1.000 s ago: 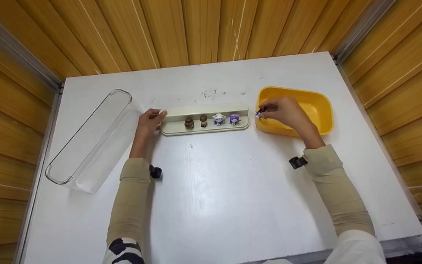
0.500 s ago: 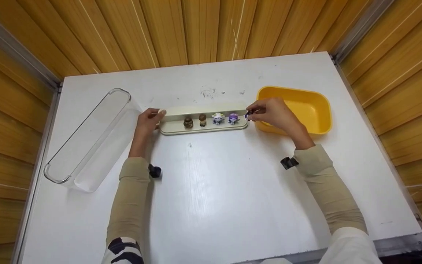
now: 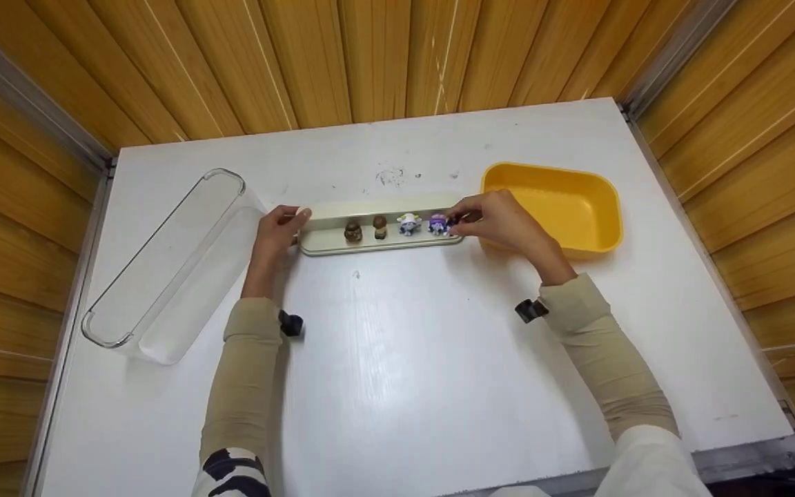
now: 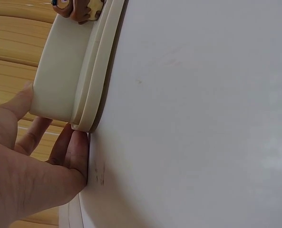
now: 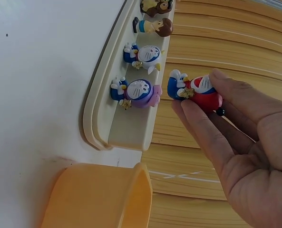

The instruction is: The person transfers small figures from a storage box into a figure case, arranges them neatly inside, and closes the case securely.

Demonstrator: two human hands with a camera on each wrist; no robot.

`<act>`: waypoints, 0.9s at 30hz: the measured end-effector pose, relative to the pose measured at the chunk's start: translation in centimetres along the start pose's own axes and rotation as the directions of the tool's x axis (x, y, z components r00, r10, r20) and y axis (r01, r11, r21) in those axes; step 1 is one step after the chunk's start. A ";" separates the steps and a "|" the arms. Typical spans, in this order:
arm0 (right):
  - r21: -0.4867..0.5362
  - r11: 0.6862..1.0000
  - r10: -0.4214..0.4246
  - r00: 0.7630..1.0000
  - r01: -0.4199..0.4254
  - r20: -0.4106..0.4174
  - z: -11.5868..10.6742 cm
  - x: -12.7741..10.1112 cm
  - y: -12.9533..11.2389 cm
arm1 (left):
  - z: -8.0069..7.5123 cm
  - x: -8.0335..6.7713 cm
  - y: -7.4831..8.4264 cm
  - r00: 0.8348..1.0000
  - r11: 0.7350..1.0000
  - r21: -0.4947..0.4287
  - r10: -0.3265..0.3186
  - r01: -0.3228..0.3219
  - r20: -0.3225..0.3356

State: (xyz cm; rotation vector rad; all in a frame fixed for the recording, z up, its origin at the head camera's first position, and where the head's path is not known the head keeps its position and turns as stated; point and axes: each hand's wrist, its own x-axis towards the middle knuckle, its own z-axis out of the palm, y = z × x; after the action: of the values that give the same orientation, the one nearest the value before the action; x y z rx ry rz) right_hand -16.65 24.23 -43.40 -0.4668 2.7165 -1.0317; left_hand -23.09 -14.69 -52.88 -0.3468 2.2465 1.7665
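Note:
A cream display shelf [image 3: 332, 238] lies on the white table [image 3: 425, 359] with several small figurines standing on it, among them a purple one [image 3: 437, 223] [image 5: 136, 90] and a white one [image 3: 409, 224] [image 5: 143, 54]. My right hand [image 3: 458, 219] [image 5: 198, 92] pinches a red-and-blue figurine [image 3: 454, 222] [image 5: 195, 90] just off the shelf's right end, beside the purple one. It is held apart from the shelf [image 5: 126, 128]. My left hand [image 3: 294, 219] [image 4: 53, 118] grips the shelf's left end [image 4: 60, 80], thumb on top and fingers [image 4: 76, 152] underneath.
A yellow tub [image 3: 549, 172] [image 5: 98, 194] stands right of the shelf, just behind my right hand, with nothing showing inside. A long clear plastic cover [image 3: 170, 262] lies at the table's left. Wooden slat walls enclose the table on three sides.
My right hand has carried the red-and-blue figurine left, from over the yellow tub's near-left corner to the shelf's right end. The left hand has kept its hold on the shelf.

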 end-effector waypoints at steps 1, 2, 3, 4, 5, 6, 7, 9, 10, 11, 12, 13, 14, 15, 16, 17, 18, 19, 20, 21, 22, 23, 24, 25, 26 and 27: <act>0.007 1.000 0.006 1.000 -0.006 0.004 0.1 0.0 -0.1 | 0.0 0.0 0.0 1.000 1.000 0.002 -0.003 0.003 0.000; 0.013 1.000 0.009 1.000 -0.009 0.010 0.3 0.1 -0.1 | 0.0 0.0 0.0 1.000 1.000 0.009 -0.003 0.003 0.002; 0.016 1.000 0.012 1.000 -0.012 0.015 0.4 0.1 -0.3 | 0.0 0.1 0.0 1.000 1.000 0.017 -0.001 0.001 0.005; 0.018 1.000 0.013 1.000 -0.013 0.022 0.5 0.2 -0.4 | -0.1 0.1 0.1 1.000 1.000 0.022 0.000 0.000 0.007; 0.019 1.000 0.010 1.000 -0.010 0.028 0.7 0.3 -0.5 | -0.1 0.1 0.1 1.000 1.000 0.028 0.000 0.000 0.008; 0.019 1.000 0.008 0.999 -0.009 0.034 0.8 0.4 -0.7 | -0.1 0.1 0.1 1.000 1.000 0.031 0.001 -0.001 0.009; 0.016 1.000 0.002 0.999 -0.003 0.043 0.9 0.5 -0.9 | -0.1 0.1 0.0 1.000 0.999 0.032 0.002 -0.003 0.008; 0.012 1.000 -0.008 0.998 0.008 0.058 1.1 0.7 -1.3 | -0.2 0.0 0.0 1.000 0.999 0.032 0.002 -0.003 0.009; 0.010 1.000 -0.011 0.998 0.010 0.063 1.2 0.8 -1.5 | -0.2 0.0 0.0 1.000 0.999 0.032 0.000 0.000 0.009; 0.006 1.000 -0.017 0.998 0.017 0.068 1.4 0.9 -1.6 | -0.1 0.0 0.0 1.000 0.999 0.035 -0.002 0.001 0.010; 0.001 1.000 -0.024 0.997 0.024 0.072 1.5 1.0 -1.8 | -0.1 0.0 0.0 1.000 0.999 0.032 -0.004 0.004 0.010; 0.001 1.000 -0.029 0.997 0.029 0.076 1.6 1.1 -1.9 | -0.2 0.0 0.0 1.000 0.999 0.033 -0.008 0.008 0.011; 0.002 0.999 -0.035 0.996 0.035 0.079 1.8 1.2 -2.1 | -0.2 0.0 0.1 1.000 0.999 0.034 -0.012 0.011 0.014; -0.001 0.999 -0.039 0.996 0.040 0.082 1.9 1.3 -2.3 | -0.2 0.0 0.1 1.000 0.999 0.034 -0.016 0.015 0.016; -0.002 0.999 -0.045 0.995 0.045 0.085 2.0 1.4 -2.5 | -0.2 0.0 0.1 1.000 0.999 0.039 -0.019 0.018 0.017; -0.003 0.999 -0.049 0.995 0.050 0.087 2.2 1.4 -2.6 | -0.2 0.0 0.1 1.000 0.999 0.041 -0.023 0.022 0.018; -0.001 0.999 -0.052 0.995 0.052 0.090 2.3 1.5 -2.8 | -0.2 0.0 0.2 0.999 0.999 0.037 -0.029 0.028 0.019; 0.005 0.998 -0.055 0.994 0.055 0.094 2.5 1.6 -2.9 | -0.2 0.0 0.2 0.999 0.999 0.039 -0.031 0.030 0.020; 0.008 0.998 -0.060 0.993 0.060 0.097 2.6 1.7 -3.1 | -0.2 -0.1 0.2 0.999 0.999 0.038 -0.032 0.031 0.021; 0.010 0.998 -0.064 0.993 0.064 0.101 2.8 1.8 -3.2 | -0.2 -0.1 0.2 0.999 0.999 0.038 -0.032 0.031 0.021; 0.011 0.998 -0.068 0.992 0.067 0.105 3.0 1.9 -3.3 | -0.2 -0.1 0.2 0.999 0.999 0.039 -0.032 0.031 0.021; 0.014 0.997 -0.072 0.991 0.071 0.110 3.2 2.0 -3.5 | -0.1 -0.2 0.2 0.999 0.999 0.032 -0.030 0.029 0.022; 0.017 0.997 -0.078 0.990 0.076 0.116 3.4 2.2 -3.6 | -0.1 -0.2 0.2 0.999 0.999 0.026 -0.026 0.026 0.023; 0.015 0.997 -0.081 0.989 0.080 0.120 3.6 2.3 -3.8 | -0.1 -0.2 0.1 1.000 0.999 0.024 -0.021 0.021 0.023; 0.013 0.996 -0.086 0.988 0.085 0.125 3.8 2.4 -3.9 | -0.1 -0.3 0.0 1.000 1.000 0.020 -0.019 0.019 0.021; 0.009 0.996 -0.091 0.987 0.090 0.129 4.0 2.5 -4.1 | -0.2 -0.3 0.0 1.000 1.000 0.017 -0.017 0.017 0.021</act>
State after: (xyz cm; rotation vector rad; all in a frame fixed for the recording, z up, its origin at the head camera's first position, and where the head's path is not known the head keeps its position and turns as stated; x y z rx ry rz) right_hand -16.93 17.99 -43.77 -0.6387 2.6004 -0.9907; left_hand -22.77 -14.85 -52.76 -0.3414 2.2357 1.7343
